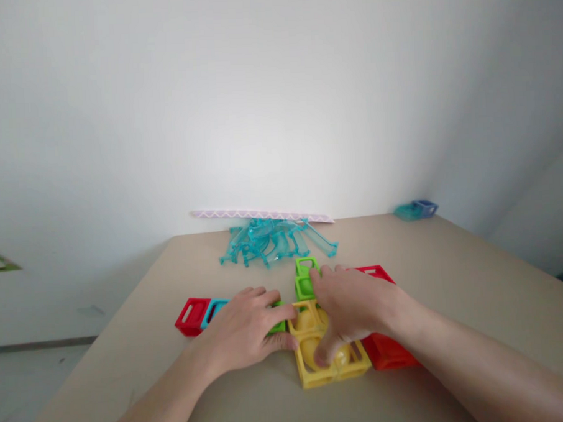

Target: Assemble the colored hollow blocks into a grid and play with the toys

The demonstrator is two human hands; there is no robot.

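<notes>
My left hand lies over a row of blocks, its fingers bent around a green block beside the yellow piece. At that row's far end are a red block and a blue block. My right hand grips the yellow block piece, thumb on its near part and fingers reaching over the far side. Light green blocks stand behind the yellow piece. Red blocks show on both sides of my right forearm, partly hidden by it.
A pile of translucent teal track pieces lies at the back of the table, against the wall. Behind it is a long pale purple patterned strip. A dark blue block and a teal piece sit at the back right.
</notes>
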